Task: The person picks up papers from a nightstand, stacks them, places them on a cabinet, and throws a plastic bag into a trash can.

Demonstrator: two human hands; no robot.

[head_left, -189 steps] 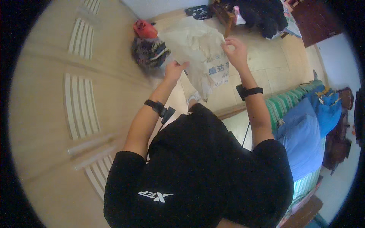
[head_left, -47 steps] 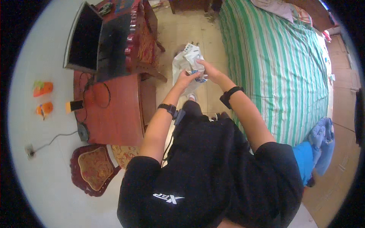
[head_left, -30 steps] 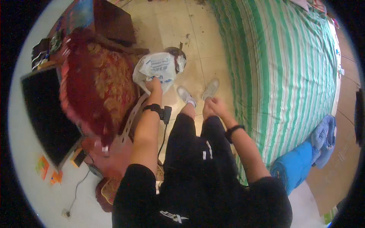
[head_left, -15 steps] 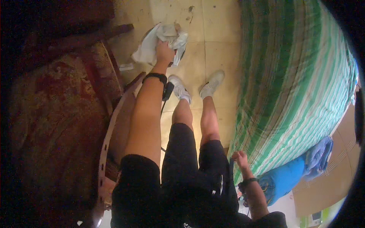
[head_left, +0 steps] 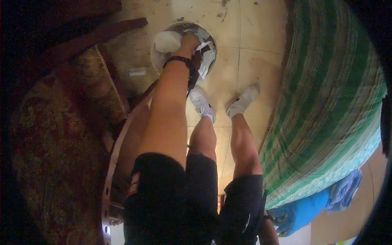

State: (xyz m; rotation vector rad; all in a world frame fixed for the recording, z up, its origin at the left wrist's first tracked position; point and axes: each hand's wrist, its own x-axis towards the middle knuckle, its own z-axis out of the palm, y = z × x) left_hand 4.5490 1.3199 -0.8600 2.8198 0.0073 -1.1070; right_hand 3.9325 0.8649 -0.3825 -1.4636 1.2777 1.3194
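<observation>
A round bin stands on the floor just beyond my feet. My left hand reaches down into it, arm stretched out, with a dark band on the wrist. Inside, a rounded white item lies left of the hand and crumpled white pieces lie to its right, looking like paper or plastic. The fingers are dim and blurred, so their grip does not show. My right forearm enters at the lower edge beside my shorts; the right hand is hidden.
Dark red carved wooden furniture fills the left side. A bed with a green striped cover runs along the right. Blue fabric lies by its near end. A small white piece rests on the floor near the bin.
The white bundle under my left hand no longer covers the spot; the round bin shows there, with the hand lowered into it. My right hand has dropped out of sight.
</observation>
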